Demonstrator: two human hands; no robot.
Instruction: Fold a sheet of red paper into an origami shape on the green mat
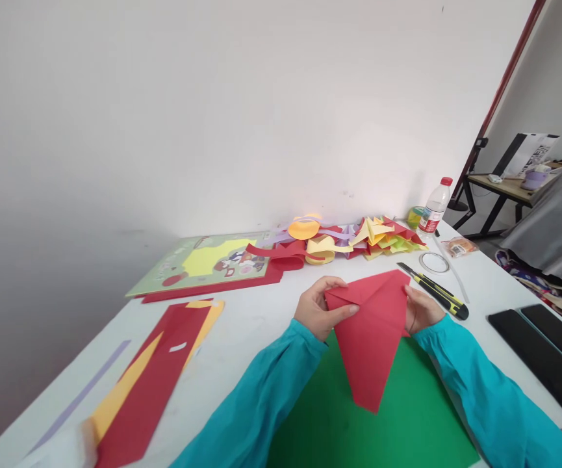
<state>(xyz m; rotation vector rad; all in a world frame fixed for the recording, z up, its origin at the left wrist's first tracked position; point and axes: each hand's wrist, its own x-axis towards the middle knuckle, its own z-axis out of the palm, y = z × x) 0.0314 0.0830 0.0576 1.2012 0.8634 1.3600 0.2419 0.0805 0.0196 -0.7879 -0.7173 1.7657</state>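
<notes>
A folded red paper [371, 338] is held up above a green sheet [329, 422], its narrow end pointing down toward me. My left hand [323, 305] pinches its upper left corner, with the thumb on the front face and the fingers behind. On the opposite side, my right hand [420, 309] grips the upper right edge; some of its fingers are hidden behind the paper. Creases and a folded flap show across the top of the paper.
Red paper strips [156, 383] lie at left. Along the wall are a green pad [188, 263], folded paper shapes [378, 237] and a bottle [435, 207]. A utility knife [439, 294], a tape roll [434, 262] and black phone-like slabs [538, 357] are at right.
</notes>
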